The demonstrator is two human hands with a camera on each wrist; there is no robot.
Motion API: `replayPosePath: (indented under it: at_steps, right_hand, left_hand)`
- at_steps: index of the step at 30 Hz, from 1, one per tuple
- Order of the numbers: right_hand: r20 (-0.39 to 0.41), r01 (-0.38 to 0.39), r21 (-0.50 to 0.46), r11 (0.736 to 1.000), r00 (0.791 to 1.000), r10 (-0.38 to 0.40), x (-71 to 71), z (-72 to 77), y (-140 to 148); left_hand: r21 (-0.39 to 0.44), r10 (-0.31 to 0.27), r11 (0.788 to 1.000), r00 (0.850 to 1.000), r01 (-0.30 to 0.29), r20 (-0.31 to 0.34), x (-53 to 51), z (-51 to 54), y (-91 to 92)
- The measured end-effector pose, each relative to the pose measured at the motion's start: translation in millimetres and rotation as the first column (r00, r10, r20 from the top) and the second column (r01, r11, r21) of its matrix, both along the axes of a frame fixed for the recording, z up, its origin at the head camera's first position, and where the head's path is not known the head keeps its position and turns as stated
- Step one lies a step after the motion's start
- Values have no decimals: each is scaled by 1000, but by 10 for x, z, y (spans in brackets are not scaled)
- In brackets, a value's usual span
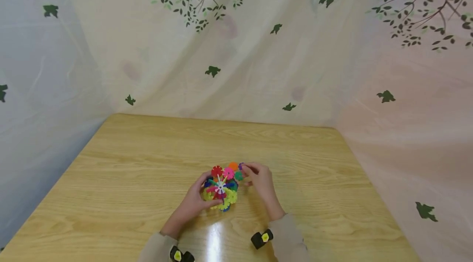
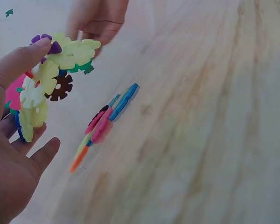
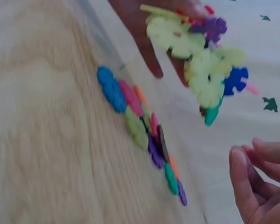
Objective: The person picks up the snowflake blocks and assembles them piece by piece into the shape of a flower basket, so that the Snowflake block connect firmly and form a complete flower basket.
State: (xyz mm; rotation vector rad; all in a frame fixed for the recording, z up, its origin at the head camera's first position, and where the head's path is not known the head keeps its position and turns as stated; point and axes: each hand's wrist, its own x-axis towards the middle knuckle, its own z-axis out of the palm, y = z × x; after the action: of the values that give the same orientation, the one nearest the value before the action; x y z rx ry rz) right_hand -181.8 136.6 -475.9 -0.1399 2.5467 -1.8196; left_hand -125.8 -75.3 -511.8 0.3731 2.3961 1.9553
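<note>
**Left hand grips a flower-disc cluster**

The disc cluster [image 1: 220, 188], built of notched pieces in yellow, pink, red, white and other colours, is held above the tabletop [image 1: 148, 163]. At its left side, the left hand [image 1: 197, 200] grips it, thumb across a purple disc [image 3: 210, 29]. Just right of the cluster is the right hand [image 1: 260, 178], fingers curled and tips drawn together; whether they pinch anything cannot be told. Below the cluster, a flat group of discs [image 3: 137, 128] lies close together on the tabletop, blue, pink, orange, green and purple among them. Beyond the cluster hangs a pale backdrop [image 1: 255, 77] with dark green birds.
</note>
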Motion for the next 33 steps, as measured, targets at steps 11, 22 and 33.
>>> replayPosePath:
  at_steps: [11,22,33]
  right_hand:
    - [3,64,310,949,998,-68,-428,-155,171]
    - [-1,-38,554,832,999,47,-569,-195,54]
    - [63,-93,536,839,996,71,-508,-143,35]
  left_hand:
    - [34,69,997,996,-71,47,0,7,8]
    - [38,62,997,997,-64,48,-9,9,16]
    - [26,57,998,998,-58,26,-3,1,0]
